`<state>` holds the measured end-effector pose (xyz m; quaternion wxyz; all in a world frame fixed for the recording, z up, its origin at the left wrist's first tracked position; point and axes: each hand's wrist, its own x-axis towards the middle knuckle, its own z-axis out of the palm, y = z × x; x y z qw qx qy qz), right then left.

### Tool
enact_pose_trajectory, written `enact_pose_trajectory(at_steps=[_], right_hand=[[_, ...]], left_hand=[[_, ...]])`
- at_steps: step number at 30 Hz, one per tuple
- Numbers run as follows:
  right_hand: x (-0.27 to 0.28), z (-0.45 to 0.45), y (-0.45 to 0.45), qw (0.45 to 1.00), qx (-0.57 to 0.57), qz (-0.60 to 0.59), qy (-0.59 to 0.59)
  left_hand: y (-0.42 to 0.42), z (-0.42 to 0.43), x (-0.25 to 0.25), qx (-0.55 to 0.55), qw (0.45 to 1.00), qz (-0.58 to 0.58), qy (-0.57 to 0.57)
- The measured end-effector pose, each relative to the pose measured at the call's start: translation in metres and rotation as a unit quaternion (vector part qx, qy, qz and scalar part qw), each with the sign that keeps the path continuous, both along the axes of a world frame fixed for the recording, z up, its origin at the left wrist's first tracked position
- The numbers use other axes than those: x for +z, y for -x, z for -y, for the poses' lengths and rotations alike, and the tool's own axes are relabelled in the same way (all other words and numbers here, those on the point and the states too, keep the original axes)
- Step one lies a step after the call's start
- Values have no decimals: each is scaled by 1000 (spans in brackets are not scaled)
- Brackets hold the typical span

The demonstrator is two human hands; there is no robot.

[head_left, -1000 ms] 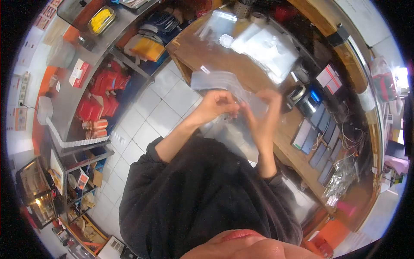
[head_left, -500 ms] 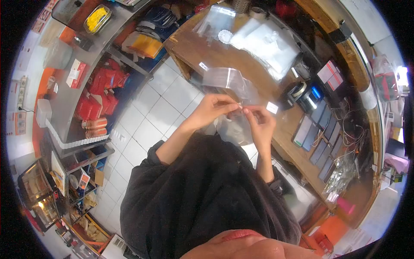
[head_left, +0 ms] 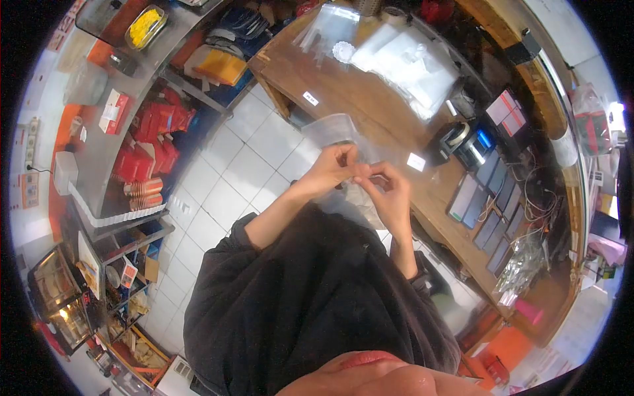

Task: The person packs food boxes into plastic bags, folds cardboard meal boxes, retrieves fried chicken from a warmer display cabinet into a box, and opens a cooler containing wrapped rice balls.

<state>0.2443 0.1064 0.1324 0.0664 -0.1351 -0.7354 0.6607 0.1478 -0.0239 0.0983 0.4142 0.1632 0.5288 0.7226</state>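
Observation:
A clear plastic bag (head_left: 328, 129) hangs in front of my chest, just off the table's near edge, its upper part spreading beyond my fingers and its lower part below them. My left hand (head_left: 332, 169) is closed in a pinch on it from the left. From the right, my right hand (head_left: 390, 191) pinches the bag too, and the fingertips of both hands meet. Whatever small bit lies between the fingertips is hidden.
The wooden table (head_left: 370, 99) holds a stack of clear plastic sheets (head_left: 413, 69), a tape roll (head_left: 457, 136), several phones (head_left: 470, 201) and loose cables. On the left, red packets (head_left: 155, 132) fill a shelf. White floor tiles (head_left: 241, 152) lie between.
Both hands have moved slightly left, staying close together. The bag's upper part has shifted left and lower, so more of the table shows.

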Motion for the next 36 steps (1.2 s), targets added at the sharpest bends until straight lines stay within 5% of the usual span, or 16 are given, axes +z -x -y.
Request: enact_pose_trajectory(at_steps=[7, 12, 15, 16, 17, 18, 20, 21, 23, 25, 28, 31, 33, 36], right_hand=[[-1, 6, 0, 999, 14, 29, -22], [-3, 4, -2, 997, 6, 69, -14], [-19, -10, -7, 985, 41, 60, 157], [-22, -15, -9, 971, -28, 27, 235], [-23, -23, -12, 946, -97, -7, 309], [-22, -49, -19, 972, -112, 1, 204], [-10, -64, -22, 992, -117, -41, -7], [-16, -62, -21, 992, -118, -44, -8], [-38, -49, -22, 996, -9, 42, 77], [-41, -15, -11, 998, -40, 17, 51], [-76, -16, -14, 998, -60, -20, -29], [-35, -49, -20, 990, -118, 43, -58], [-15, -71, -23, 976, -185, 106, -40], [-29, -74, -19, 955, -226, 87, -171]], left_hand=[[-9, -9, -18, -6, 1000, 7, -3], [-18, -14, 3, 25, 983, 166, -74], [-19, -9, -26, -13, 977, 184, -105], [-11, -4, -18, -14, 977, 184, -105], [1, 7, -8, -5, 998, -51, 29], [13, 16, -2, 4, 945, -283, 161], [30, 27, -19, 60, 928, -334, 154], [34, 30, -30, 114, 905, -383, 148], [16, 12, -42, 89, 941, -298, 134], [-10, -12, -25, 68, 988, -131, 49], [-20, -21, -51, 40, 991, -105, 67], [7, 17, -41, -4, 924, -315, 217], [23, 27, 1, 126, 855, -404, 300], [36, 14, -5, 284, 822, -466, 165]])
